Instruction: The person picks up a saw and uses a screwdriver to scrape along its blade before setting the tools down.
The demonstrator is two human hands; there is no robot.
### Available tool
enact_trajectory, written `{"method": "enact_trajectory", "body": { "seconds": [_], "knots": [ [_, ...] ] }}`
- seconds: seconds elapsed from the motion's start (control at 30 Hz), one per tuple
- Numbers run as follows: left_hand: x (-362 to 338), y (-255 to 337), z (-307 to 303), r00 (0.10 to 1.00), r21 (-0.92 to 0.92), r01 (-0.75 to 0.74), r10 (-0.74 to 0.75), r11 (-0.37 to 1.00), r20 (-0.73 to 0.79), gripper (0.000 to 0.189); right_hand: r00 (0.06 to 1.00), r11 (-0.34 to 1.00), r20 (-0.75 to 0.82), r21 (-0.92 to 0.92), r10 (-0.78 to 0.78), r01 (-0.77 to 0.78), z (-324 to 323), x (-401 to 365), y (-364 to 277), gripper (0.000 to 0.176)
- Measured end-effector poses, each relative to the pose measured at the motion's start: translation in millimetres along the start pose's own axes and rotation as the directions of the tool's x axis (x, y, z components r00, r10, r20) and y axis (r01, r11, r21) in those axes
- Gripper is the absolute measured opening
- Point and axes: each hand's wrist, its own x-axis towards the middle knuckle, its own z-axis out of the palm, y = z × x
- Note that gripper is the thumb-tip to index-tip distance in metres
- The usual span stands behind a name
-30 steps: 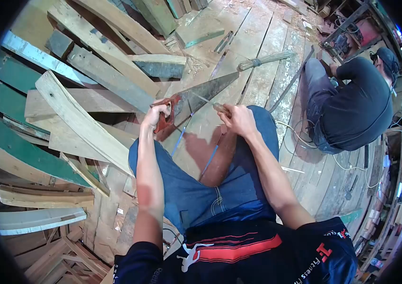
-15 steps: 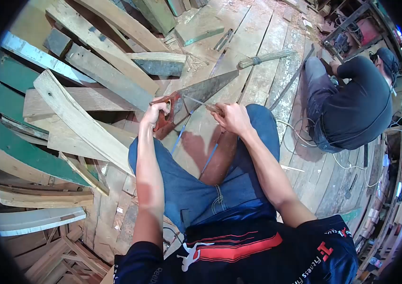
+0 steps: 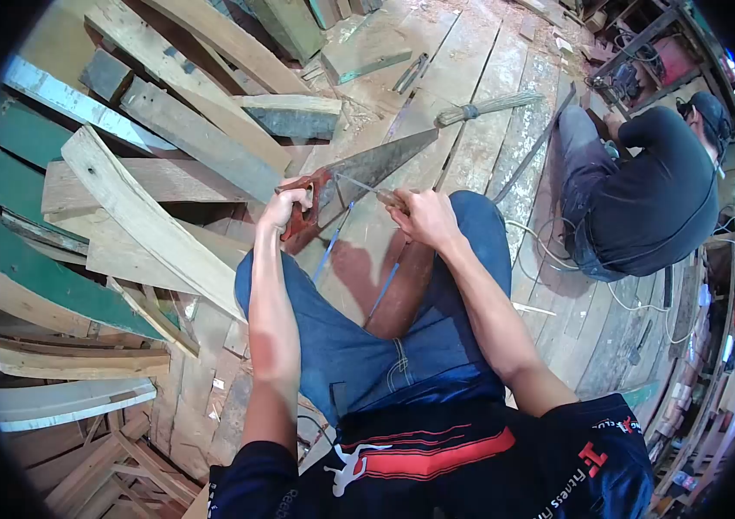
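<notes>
Saw [image 3: 376,164] stays in left hand [image 3: 285,208]; right hand [image 3: 426,216] barely moved its file [image 3: 359,184].

One saw [image 3: 373,164]; one file [image 3: 357,183]; one broom [image 3: 488,106]

head-worn fisheye view faces steeply down, close above left hand [image 3: 285,208], right hand [image 3: 425,216].
</notes>
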Motion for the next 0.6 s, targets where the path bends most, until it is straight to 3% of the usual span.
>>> {"method": "enact_trajectory", "body": {
  "seconds": [0.03,0.33,0.6],
  "knots": [
    [-2,3,3,1.000,-0.008,0.001,-0.001,1.000,-0.008,0.021,1.000,1.000,0.006,0.006,0.003,-0.003,0,0,-1,0.023],
    [-2,3,3,0.998,0.060,-0.066,0.066,0.996,0.003,0.015,0.999,0.997,0.002,-0.060,-0.048,0.048,-1,4,-4,0.025],
    [2,-3,-3,0.997,0.066,-0.072,0.071,0.995,0.027,0.011,0.995,0.985,0.061,0.153,0.075,-0.084,7,8,2,0.028]
  ]
}}
